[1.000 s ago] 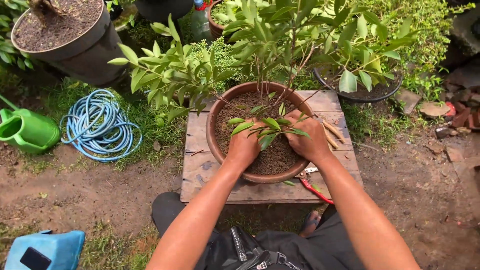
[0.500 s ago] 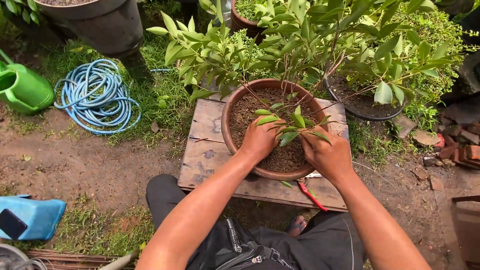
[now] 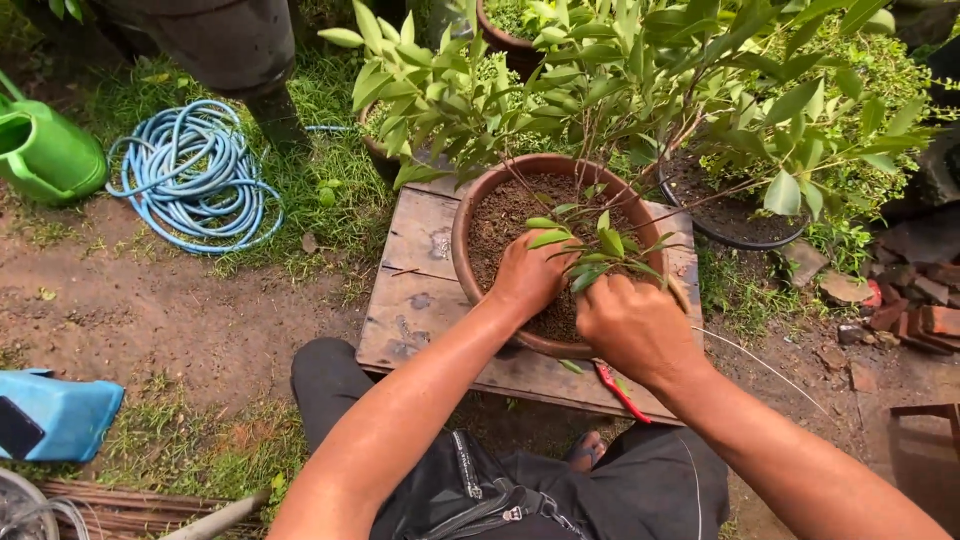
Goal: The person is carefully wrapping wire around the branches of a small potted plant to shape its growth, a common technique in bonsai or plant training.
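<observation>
Both hands have shifted slightly: left hand (image 3: 528, 275) presses flat on soil, right hand (image 3: 628, 322) closes around the seedling (image 3: 592, 245) stem in the clay pot (image 3: 462, 240); planted, firming seems unfinished.

A round brown clay pot (image 3: 480, 270) of soil stands on a flat weathered wooden board (image 3: 420, 300) laid on the ground. A leafy green seedling (image 3: 595, 245) sits in the pot. The left hand (image 3: 530, 275) and right hand (image 3: 630, 325) rest on the soil, either side of it. A red-handled tool (image 3: 620, 388), perhaps pruners, lies on the board before the pot. A coiled blue hose (image 3: 195, 175) lies left, a green plastic watering can (image 3: 45, 150) beyond it.
</observation>
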